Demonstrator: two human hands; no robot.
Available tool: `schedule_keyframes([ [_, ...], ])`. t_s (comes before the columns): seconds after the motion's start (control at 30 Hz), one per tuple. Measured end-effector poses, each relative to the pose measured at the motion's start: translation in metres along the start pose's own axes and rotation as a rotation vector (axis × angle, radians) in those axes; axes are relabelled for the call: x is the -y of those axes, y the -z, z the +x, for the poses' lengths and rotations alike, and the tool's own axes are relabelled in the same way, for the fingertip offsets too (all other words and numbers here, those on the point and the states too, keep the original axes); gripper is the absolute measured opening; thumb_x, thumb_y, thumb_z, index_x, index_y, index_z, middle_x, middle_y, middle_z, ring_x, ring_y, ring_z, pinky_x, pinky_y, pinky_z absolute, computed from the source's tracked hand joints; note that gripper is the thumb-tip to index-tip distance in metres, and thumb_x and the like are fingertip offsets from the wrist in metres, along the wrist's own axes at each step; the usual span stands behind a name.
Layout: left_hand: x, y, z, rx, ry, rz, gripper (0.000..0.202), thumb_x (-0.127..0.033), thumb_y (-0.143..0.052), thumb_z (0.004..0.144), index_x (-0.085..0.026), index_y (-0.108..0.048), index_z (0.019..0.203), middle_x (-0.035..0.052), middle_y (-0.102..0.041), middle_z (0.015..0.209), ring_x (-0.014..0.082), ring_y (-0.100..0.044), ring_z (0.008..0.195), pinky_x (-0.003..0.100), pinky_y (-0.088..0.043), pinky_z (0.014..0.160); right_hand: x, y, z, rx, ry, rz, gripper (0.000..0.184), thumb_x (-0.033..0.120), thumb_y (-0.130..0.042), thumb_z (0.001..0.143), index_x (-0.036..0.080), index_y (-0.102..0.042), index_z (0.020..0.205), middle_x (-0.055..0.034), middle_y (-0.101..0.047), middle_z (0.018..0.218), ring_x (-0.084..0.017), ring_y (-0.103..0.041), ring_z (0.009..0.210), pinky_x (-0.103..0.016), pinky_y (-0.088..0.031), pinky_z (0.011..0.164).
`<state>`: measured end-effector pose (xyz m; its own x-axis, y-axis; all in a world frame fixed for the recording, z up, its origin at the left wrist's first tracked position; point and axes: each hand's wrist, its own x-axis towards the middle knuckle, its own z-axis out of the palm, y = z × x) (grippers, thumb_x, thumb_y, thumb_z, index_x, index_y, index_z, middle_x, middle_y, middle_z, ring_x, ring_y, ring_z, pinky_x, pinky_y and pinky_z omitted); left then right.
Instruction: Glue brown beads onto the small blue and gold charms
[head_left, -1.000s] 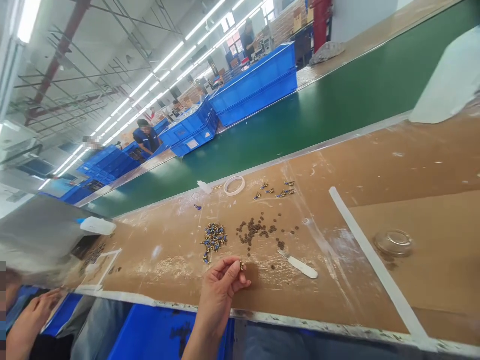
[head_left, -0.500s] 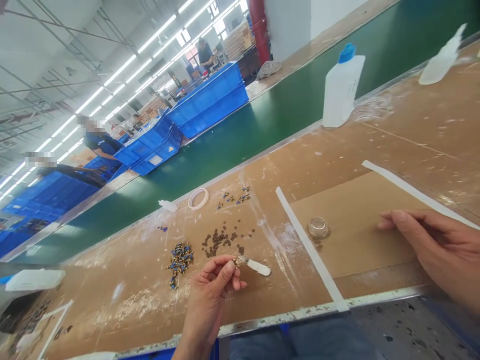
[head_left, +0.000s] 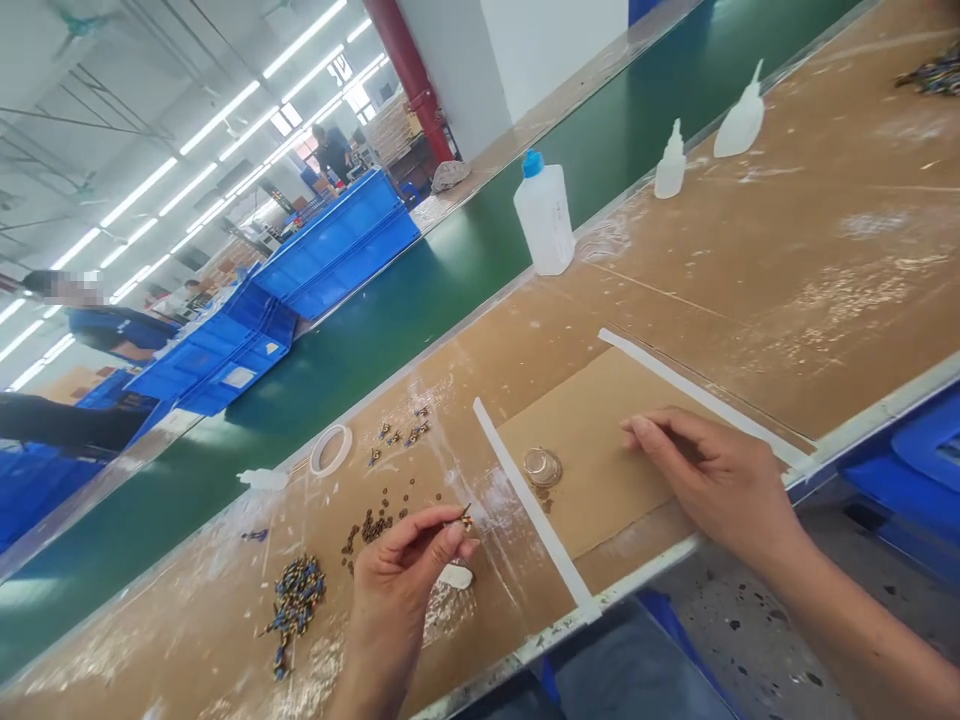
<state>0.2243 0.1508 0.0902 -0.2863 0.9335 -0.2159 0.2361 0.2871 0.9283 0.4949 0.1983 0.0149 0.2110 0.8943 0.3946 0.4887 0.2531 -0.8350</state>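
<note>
Brown cardboard worktop [head_left: 750,260], green conveyor belt [head_left: 420,300] — blue crates [head_left: 330,250], white bottle [head_left: 546,220] — blue cap.

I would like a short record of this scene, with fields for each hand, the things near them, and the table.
left hand: pinches a small brass part between thumb and forefinger, above the table
right hand: rests on the cardboard sheet, nothing visible in its grip
near left hand: pile of blue-and-brass parts, scattered dark rings, white-handled tool
near right hand: small glass dish, white strip
table edge: white bottle with blue cap, two squeeze bottles
</note>
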Motion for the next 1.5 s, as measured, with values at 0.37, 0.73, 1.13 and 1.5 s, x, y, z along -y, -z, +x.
schedule_keyframes([
  [0.37, -0.019, -0.034, 0.022, 0.063, -0.339, 0.423, 0.017, -0.037, -0.072, 0.074, -0.022, -0.077, 0.081, 0.0003, -0.070, 0.064, 0.0165, -0.065, 0.065, 0.025, -0.053, 0.063, 0.001, -0.001, 0.003, 0.015, 0.005, 0.043, 0.024, 0.029, -0.049, 0.095, 0.022, -0.063, 0.077, 0.0014, -0.066, 0.069, -0.014, -0.061, 0.063, -0.025, -0.043, 0.059],
  [0.73, -0.028, -0.050, 0.031, 0.095, -0.253, 0.334, 0.019, -0.036, -0.073, 0.073, -0.018, -0.074, 0.078, -0.0007, -0.068, 0.056, 0.0139, -0.062, 0.057, 0.025, -0.051, 0.061, 0.000, 0.001, 0.004, 0.027, -0.005, 0.055, 0.028, 0.033, -0.045, 0.097, 0.022, -0.063, 0.078, -0.0004, -0.063, 0.068, -0.015, -0.058, 0.063, -0.025, -0.041, 0.058],
  [1.13, -0.028, -0.054, 0.031, 0.116, -0.323, 0.453, 0.015, -0.035, -0.072, 0.078, -0.020, -0.073, 0.081, -0.0022, -0.067, 0.062, 0.0125, -0.062, 0.061, 0.024, -0.051, 0.063, 0.000, 0.002, 0.005, -0.005, 0.027, 0.108, 0.023, 0.024, -0.049, 0.096, 0.019, -0.062, 0.078, 0.0011, -0.059, 0.065, -0.012, -0.053, 0.061, -0.024, -0.034, 0.056],
  [1.5, -0.036, -0.062, 0.034, 0.160, -0.612, 0.849, 0.012, -0.031, -0.062, 0.086, -0.024, -0.071, 0.082, -0.0032, -0.070, 0.079, 0.0125, -0.064, 0.071, 0.023, -0.047, 0.067, -0.002, 0.001, 0.006, -0.006, 0.006, 0.121, 0.023, 0.023, -0.049, 0.095, 0.018, -0.062, 0.076, 0.0011, -0.059, 0.065, -0.011, -0.052, 0.062, -0.024, -0.034, 0.056],
])
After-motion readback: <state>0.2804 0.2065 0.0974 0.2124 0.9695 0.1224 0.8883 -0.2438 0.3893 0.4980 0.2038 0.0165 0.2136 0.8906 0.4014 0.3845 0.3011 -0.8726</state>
